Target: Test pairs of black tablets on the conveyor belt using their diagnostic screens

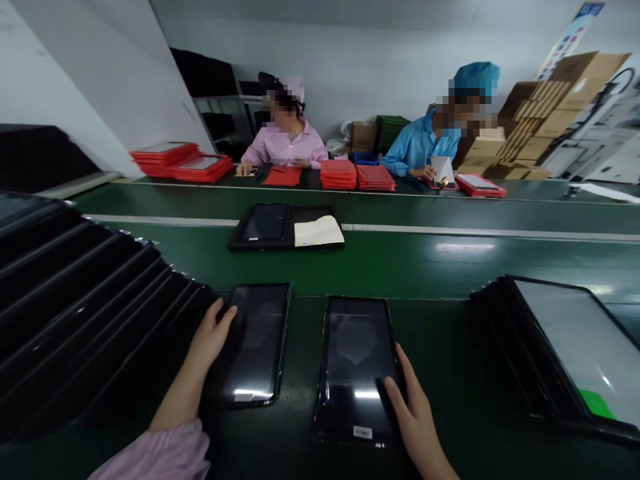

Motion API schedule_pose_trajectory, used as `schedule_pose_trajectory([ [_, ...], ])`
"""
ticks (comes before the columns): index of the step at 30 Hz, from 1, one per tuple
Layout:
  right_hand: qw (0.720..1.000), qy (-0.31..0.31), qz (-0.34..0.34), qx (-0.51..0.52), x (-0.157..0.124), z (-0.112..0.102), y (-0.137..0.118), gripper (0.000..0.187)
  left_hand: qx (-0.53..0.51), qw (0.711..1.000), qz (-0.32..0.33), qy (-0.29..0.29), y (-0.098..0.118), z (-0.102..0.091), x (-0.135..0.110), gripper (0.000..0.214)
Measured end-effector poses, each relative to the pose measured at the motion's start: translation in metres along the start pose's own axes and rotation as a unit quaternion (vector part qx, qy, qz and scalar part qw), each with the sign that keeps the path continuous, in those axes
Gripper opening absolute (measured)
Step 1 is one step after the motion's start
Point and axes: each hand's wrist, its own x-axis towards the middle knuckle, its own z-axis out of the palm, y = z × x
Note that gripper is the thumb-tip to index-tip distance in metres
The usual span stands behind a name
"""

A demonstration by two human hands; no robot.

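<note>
Two black tablets lie side by side on the green bench in front of me. My left hand rests on the left edge of the left tablet, fingers curled against its top corner. My right hand lies on the lower right edge of the right tablet, fingers stretched flat along its screen. A small white label sits near the bottom of each tablet.
A fanned stack of black trays fills the left. Black tablets with shiny film are stacked at the right. An open black case with a yellow sheet lies on the green conveyor. Two seated people work opposite among red trays and cardboard boxes.
</note>
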Motion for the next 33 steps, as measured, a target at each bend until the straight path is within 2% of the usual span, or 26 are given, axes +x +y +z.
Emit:
schedule_pose_trajectory([
  [2, 1.0, -0.002, -0.007, 0.01, 0.01, 0.006, -0.003, 0.084, -0.04, 0.999, -0.031, -0.009, -0.008, -0.006, 0.003, 0.065],
  [6, 0.998, -0.06, -0.003, -0.007, 0.035, 0.015, -0.008, 0.083, -0.113, 0.991, -0.06, -0.042, -0.016, -0.004, 0.003, 0.058],
  [9, 0.999, -0.03, -0.01, -0.01, 0.046, 0.026, -0.007, 0.08, -0.185, 0.977, -0.087, -0.058, -0.018, -0.001, -0.007, 0.056],
  [12, 1.0, -0.002, -0.002, 0.004, 0.052, 0.038, -0.008, 0.081, -0.252, 0.954, -0.143, -0.08, -0.016, 0.001, -0.019, 0.057],
  [16, 0.998, -0.048, 0.033, 0.04, 0.061, 0.04, -0.021, 0.077, -0.268, 0.943, -0.18, -0.086, -0.009, 0.003, -0.027, 0.063],
  [23, 0.992, -0.104, 0.009, 0.073, 0.092, 0.023, -0.032, 0.08, -0.249, 0.953, -0.151, -0.084, -0.004, 0.016, -0.04, 0.08],
  [26, 0.994, -0.081, 0.003, 0.078, 0.104, 0.014, -0.032, 0.077, -0.249, 0.953, -0.133, -0.108, -0.005, 0.025, -0.05, 0.087],
  [28, 0.994, -0.065, -0.01, 0.082, 0.109, 0.003, -0.033, 0.072, -0.226, 0.959, -0.095, -0.144, -0.009, 0.031, -0.052, 0.091],
  [30, 0.995, -0.051, -0.058, 0.071, 0.111, -0.012, -0.035, 0.061, -0.166, 0.972, -0.03, -0.163, -0.014, 0.038, -0.044, 0.089],
  [33, 0.974, -0.085, -0.21, -0.027, 0.108, -0.035, -0.036, 0.044, -0.104, 0.984, 0.057, -0.13, -0.017, 0.048, -0.016, 0.084],
])
